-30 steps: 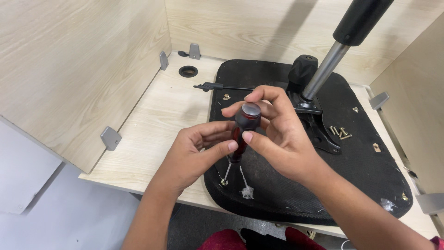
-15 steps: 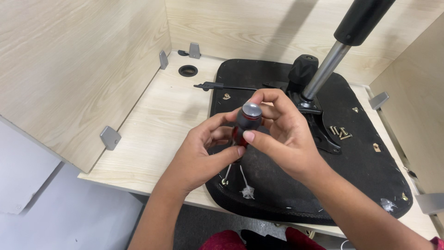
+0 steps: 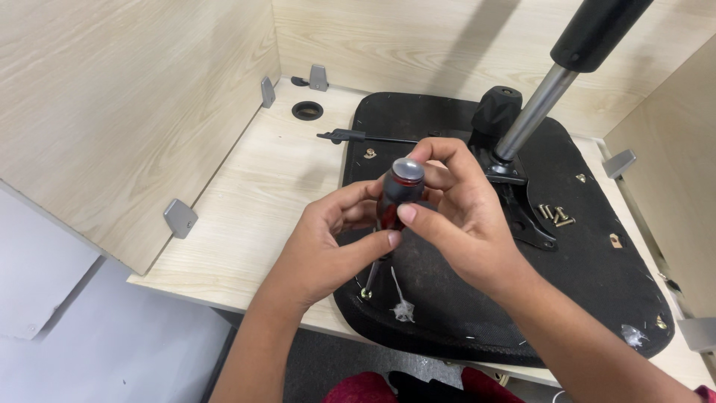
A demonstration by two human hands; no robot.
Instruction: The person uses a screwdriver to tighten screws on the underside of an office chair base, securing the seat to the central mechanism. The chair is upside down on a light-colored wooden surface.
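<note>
Seat base [image 3: 597, 283] on desk [image 3: 246, 216], screws [image 3: 553, 215] atop.

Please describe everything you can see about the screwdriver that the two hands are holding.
The screwdriver has a thick handle, dark with red parts, and a round grey cap on top that looks like plastic. A thin metal shaft runs down to a brass-coloured screw on the black seat underside. It stands nearly upright, tilted slightly. The left hand grips the handle from the side, thumb across it, and the right hand wraps its fingers around the top. The tip itself is too small to make out.
</note>
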